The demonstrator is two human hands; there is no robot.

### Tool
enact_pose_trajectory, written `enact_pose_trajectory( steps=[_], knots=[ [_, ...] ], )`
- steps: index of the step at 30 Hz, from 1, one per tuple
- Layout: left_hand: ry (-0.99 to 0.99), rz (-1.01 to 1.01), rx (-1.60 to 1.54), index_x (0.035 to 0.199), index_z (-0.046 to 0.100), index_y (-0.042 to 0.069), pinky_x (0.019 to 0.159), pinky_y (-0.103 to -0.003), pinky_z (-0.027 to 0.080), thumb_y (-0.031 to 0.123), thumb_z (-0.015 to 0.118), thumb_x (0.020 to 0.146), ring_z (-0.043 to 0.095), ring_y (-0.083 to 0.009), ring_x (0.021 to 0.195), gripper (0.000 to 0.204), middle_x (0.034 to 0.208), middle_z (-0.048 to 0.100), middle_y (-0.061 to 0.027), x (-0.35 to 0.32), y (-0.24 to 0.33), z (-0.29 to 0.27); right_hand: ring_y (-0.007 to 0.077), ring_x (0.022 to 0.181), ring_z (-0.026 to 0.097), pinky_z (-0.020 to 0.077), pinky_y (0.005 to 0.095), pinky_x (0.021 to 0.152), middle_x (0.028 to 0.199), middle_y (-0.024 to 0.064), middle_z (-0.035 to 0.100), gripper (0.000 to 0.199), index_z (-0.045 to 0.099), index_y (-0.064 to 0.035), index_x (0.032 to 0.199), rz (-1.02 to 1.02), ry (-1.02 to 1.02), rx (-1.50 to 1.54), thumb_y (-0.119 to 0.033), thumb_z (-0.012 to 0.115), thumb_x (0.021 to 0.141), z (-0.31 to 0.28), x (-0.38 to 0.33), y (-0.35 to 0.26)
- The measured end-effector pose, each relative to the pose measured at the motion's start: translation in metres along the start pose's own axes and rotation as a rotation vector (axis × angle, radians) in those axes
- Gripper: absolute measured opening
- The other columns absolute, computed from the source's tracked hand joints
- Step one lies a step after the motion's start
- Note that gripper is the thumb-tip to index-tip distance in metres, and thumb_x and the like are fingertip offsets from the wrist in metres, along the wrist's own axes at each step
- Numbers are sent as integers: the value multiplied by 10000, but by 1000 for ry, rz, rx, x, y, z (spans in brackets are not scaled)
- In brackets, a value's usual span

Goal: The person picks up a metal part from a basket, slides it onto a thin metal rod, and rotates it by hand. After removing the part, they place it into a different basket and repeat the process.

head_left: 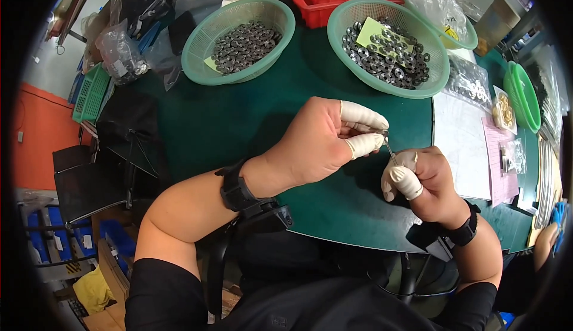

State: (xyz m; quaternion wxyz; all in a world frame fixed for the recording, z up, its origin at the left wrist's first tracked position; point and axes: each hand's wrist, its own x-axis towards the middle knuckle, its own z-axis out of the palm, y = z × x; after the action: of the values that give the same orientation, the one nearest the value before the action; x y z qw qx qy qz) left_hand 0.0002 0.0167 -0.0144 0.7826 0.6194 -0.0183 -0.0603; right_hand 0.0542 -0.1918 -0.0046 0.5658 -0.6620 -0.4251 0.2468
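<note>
Fingers (365, 145) pinch one metal part (384, 133) in left hand (310, 146), one thin rod (391, 152) in right hand (431, 182), near two green baskets (196, 56).

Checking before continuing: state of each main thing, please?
Left hand: pinching small metal part
Right hand: gripping thin metal tool
Left pale-green round mesh basket: part-filled with grey metal discs
Right pale-green round mesh basket: part-filled, yellow paper among discs
Black wrist straps: worn

No words or numbers are reading clearly: white rectangular paper labels (88, 241) are sitting on blue plastic bins (55, 216), a small mark (279, 320) is showing on the black fabric shirt (340, 304), and the pink rectangular paper sheet (502, 182) is appearing too blurred for reading
</note>
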Motion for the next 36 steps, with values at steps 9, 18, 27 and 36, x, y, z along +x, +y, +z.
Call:
enact_pose_trajectory(
  steps=[9, 18, 27, 36],
  knots=[
    [78, -6, 138, 1074, 696, -43, 766, -251, 554, -20, 672, 892, 684, -130, 856, 185, 950, 721, -102, 4, -5, -4, 160, 556, 592, 456, 281, 542, 637, 67, 620, 346, 556, -34, 681, -1, -37, -57, -132, 507, 1009, -1, 1, -6],
    [24, -14, 119, 1078, 704, -35, 765, -247, 547, -23, 677, 885, 685, -126, 875, 196, 964, 726, -99, 3, -2, -6, 171, 582, 602, 471, 290, 567, 658, 74, 631, 308, 570, -27, 718, -46, 6, 25, -121, 519, 1007, -4, 0, 4],
    [28, -30, 100, 1026, 720, -41, 729, -223, 529, -3, 700, 868, 652, -74, 813, 164, 897, 720, -55, 5, 0, -3, 173, 597, 608, 480, 291, 582, 688, 71, 644, 277, 574, -22, 769, -73, -54, -27, -122, 511, 1019, -8, 0, 3],
    [36, -8, 184, 1006, 736, -32, 721, -232, 535, 8, 708, 860, 662, -76, 815, 154, 912, 740, -77, 3, 2, -3, 167, 592, 614, 479, 281, 575, 687, 69, 644, 263, 575, -22, 781, -27, -33, -30, -123, 517, 1017, -5, -1, 1]
  ],
)
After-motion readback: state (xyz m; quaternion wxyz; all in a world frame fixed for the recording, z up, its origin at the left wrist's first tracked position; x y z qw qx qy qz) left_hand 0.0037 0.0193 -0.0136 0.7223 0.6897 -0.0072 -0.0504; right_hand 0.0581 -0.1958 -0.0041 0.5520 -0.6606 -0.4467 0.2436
